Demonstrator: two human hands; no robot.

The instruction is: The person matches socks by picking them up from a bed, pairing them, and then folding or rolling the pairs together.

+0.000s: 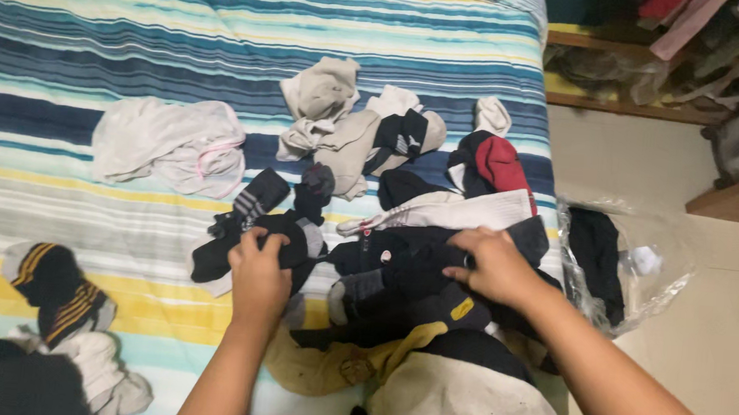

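Observation:
A heap of loose socks, mostly black with some white, grey and yellow, lies on a striped bedspread. My left hand is closed on a black sock at the heap's left edge. My right hand presses into the dark socks at the heap's right side, fingers curled around a black one. A red and black sock lies just beyond my right hand. Grey and white socks are bunched farther up the bed.
A pale garment lies to the left of the heap. A black sock with yellow stripes sits near the lower left. A clear plastic bag holding dark clothing rests on the tiled floor right of the bed. Hanging clothes fill the top right.

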